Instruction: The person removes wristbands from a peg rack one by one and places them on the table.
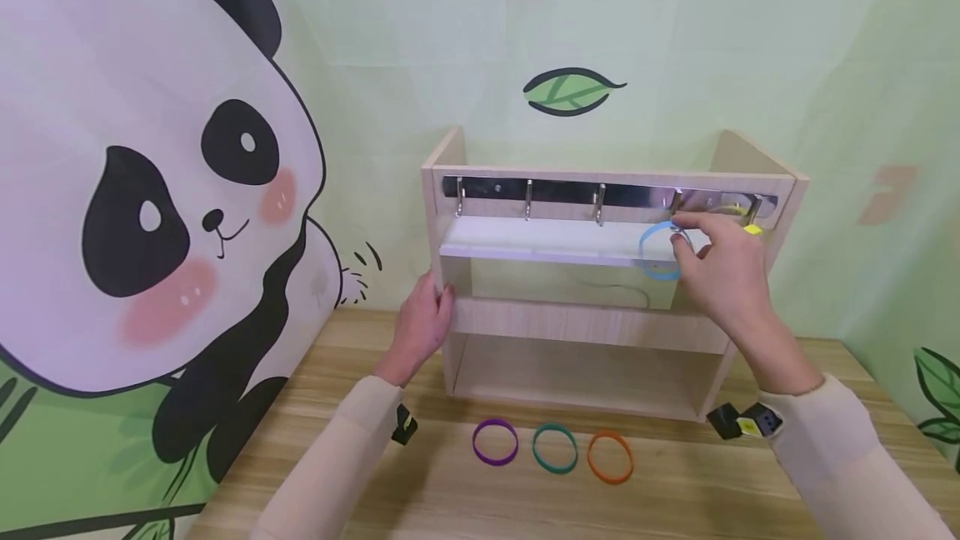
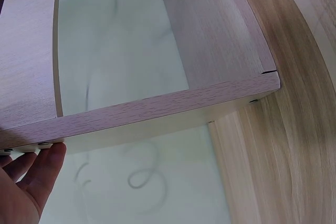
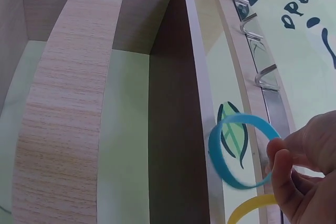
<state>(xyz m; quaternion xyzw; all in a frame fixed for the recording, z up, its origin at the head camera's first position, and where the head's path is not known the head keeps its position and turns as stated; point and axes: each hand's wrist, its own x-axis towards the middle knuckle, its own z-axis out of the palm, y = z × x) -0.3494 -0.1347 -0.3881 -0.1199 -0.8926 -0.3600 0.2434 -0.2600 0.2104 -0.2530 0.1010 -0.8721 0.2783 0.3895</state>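
Blue band (image 3: 223, 170), a thin ring, was up at the right end of a small wooden shelf unit (image 1: 588, 328), just below the fourth hook (image 1: 677, 199); from where I stood, I could not tell whether it touched that hook.

From the left, a big cartoon panda (image 1: 172, 165) covered the wall. Next came a person's left hand (image 1: 420, 323), below which was a cream sleeve (image 1: 341, 448). Its fingers (image 2: 48, 174) lay flat along the outside of the unit's left panel, the thumb at the front edge, gripping it.

In front of the unit, three rings lay on the wood-grained counter (image 1: 525, 519), side by side and apart: a purple band (image 1: 495, 462), a teal band (image 1: 556, 471) and an orange band (image 1: 611, 481). Above them, a metal strip (image 1: 562, 190) with five hooks ran along the unit's top.

Farther right, the right hand (image 1: 723, 269) held the blue band's edge, fingers and thumb pinched narrow on it. Near the rightmost hook was a yellow band (image 3: 254, 203), partly hidden by that hand.
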